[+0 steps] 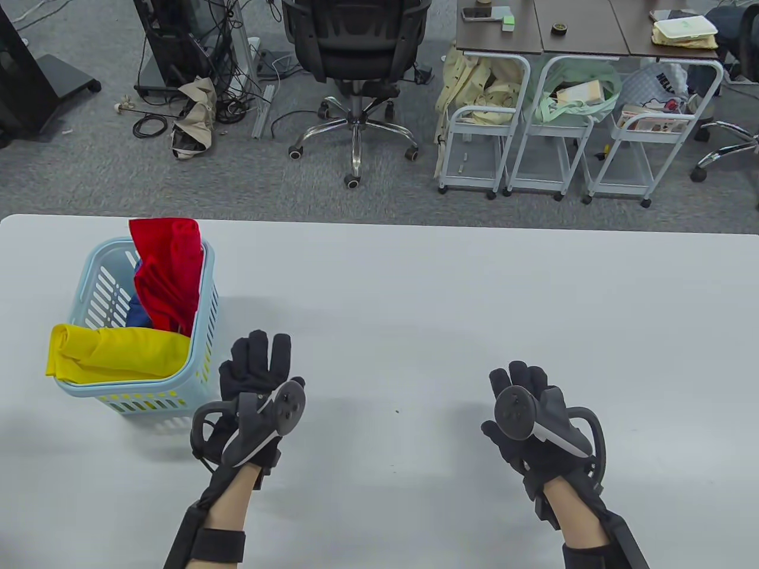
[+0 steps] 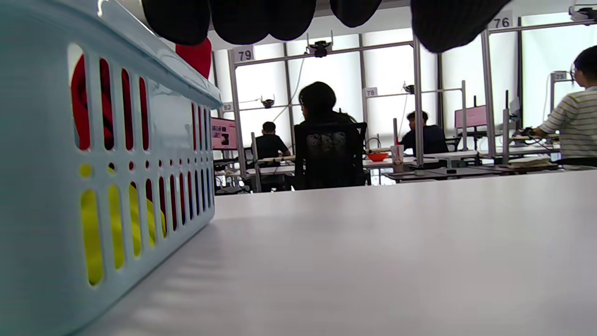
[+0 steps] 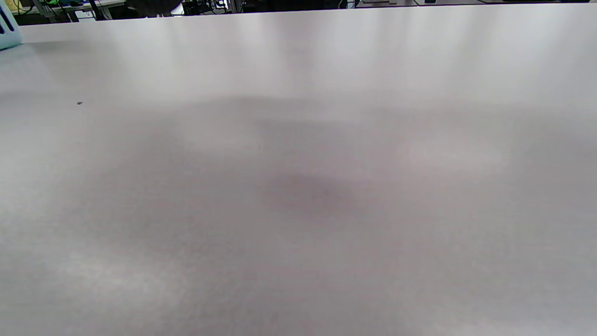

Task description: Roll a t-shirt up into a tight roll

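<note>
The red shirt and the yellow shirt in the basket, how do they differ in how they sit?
The red shirt stands up at the far end of the basket, rising above the rim; the yellow shirt lies low at the near end. The red shirt looks loosely bunched; the yellow shirt is folded flatter and hangs out past the left rim. Both are bright, in the same basket, and untouched by either hand.

Table view high above the white table (image 1: 415, 284); both wrist views low, skimming it.

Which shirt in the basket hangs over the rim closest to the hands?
The yellow shirt: it drapes over the basket's near edge; the red one stands up at the far side.
</note>
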